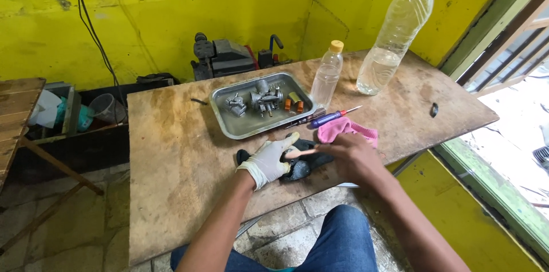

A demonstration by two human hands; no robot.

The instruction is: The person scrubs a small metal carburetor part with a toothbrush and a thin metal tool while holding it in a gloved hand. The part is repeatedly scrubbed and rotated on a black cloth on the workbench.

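Observation:
My left hand [269, 160], in a white glove, presses down on a small dark part [297, 170] lying on a black cloth [317, 160] near the table's front edge. My bare right hand [354, 155] grips a thin tool with a pale orange handle [302, 152], its tip pointing left toward the gloved fingers. A pink cloth [343, 128] lies just behind my right hand.
A metal tray [229, 126] holds carburetor parts [260, 99]. A blue-handled screwdriver [331, 116], a small bottle [327, 75] and a large clear bottle [397, 29] stand on the wooden table [171, 163]. Machinery sits against the yellow wall behind; a window opening is to the right.

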